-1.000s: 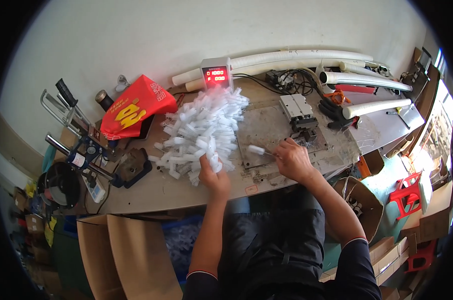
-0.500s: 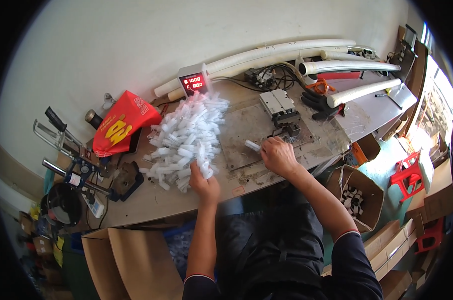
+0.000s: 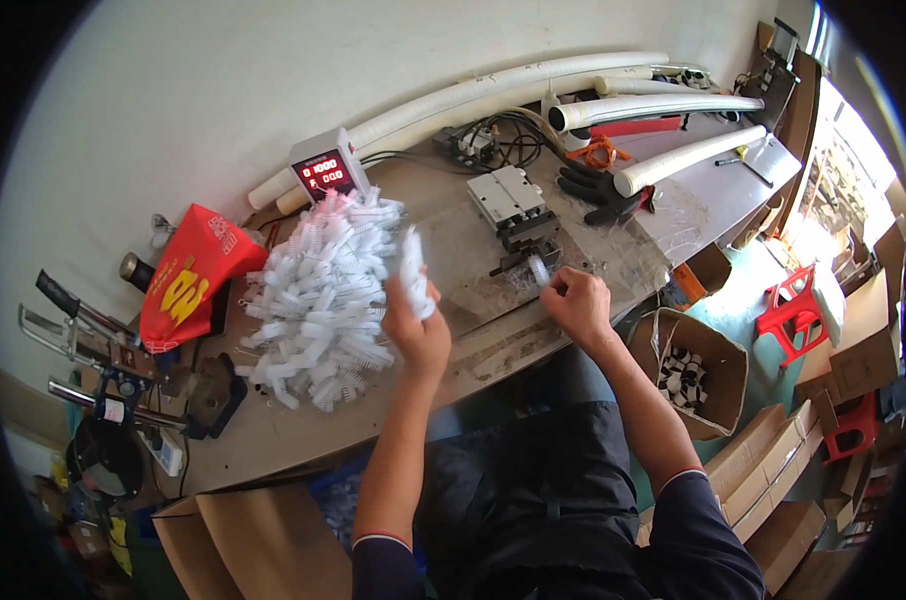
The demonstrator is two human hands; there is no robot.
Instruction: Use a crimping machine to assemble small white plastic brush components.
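**Two hands at a cluttered tabletop, one lifting a white tube, one at a small fixture**

Head view: The person sits at a worn grey tabletop [image 3: 273, 440] set against a pale wall, both forearms coming up from the lower edge. The left hand [image 3: 418, 325] is raised above the tabletop edge, its fingers clamped around a white ribbed tube [image 3: 411, 268] that stands nearly upright out of the fist. Just to the left of that hand lies a big loose pile of white ribbed tubes [image 3: 318, 295], spread across the tabletop and touching the base of a small grey counter box with a red display [image 3: 325, 172].

The right hand [image 3: 576, 300] sits near the tabletop's front edge, fingers curled together and pinched on a small pale piece [image 3: 539, 268] at the fixture; what exactly the piece is cannot be told. Just beyond it stands a grey metal block device [image 3: 513, 200] with a dark clamp part below it.

Further back, long white pipes [image 3: 493, 90] lie along the wall, and black gloves [image 3: 598, 190] rest near another white pipe. At the left end are a red plastic bag [image 3: 188, 285], hand tools with metal handles [image 3: 68, 335] and a white power strip [image 3: 168, 450]. On the floor to the right, an open cardboard box [image 3: 718, 350] holds small dark and white parts, with a red plastic stool [image 3: 798, 310] beyond it. Another cardboard box [image 3: 243, 540] stands at the lower left, beside the person's dark trousers.
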